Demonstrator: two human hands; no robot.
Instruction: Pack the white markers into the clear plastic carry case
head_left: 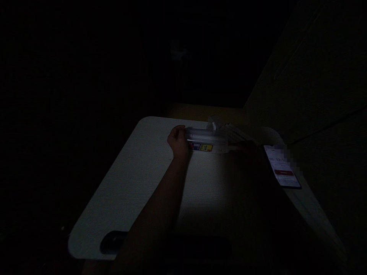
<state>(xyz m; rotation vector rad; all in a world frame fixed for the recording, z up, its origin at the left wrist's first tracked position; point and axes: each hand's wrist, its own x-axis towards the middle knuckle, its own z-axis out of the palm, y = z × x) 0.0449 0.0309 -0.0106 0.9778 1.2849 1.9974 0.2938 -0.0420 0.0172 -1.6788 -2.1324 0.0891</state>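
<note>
A clear plastic container [200, 135] with a dark and yellow label lies across the far part of the white table [137, 175]. My left hand [178, 140] is closed around its left end, the fingers curled over the edge. At the container's right end, my right hand [247, 148] is in deep shadow. Its fingertips reach towards the clear plastic there, but whether they grip it is too dark to make out. Crumpled clear wrapping [212, 123] sits just behind the container.
Right of my right arm lies a phone [282, 166] with a lit screen and a red button. Some pale, thin items [237, 131] rest behind my right hand. The table's near edge has a dark slot [110, 242]. Around the table, nearly everything is lost in darkness.
</note>
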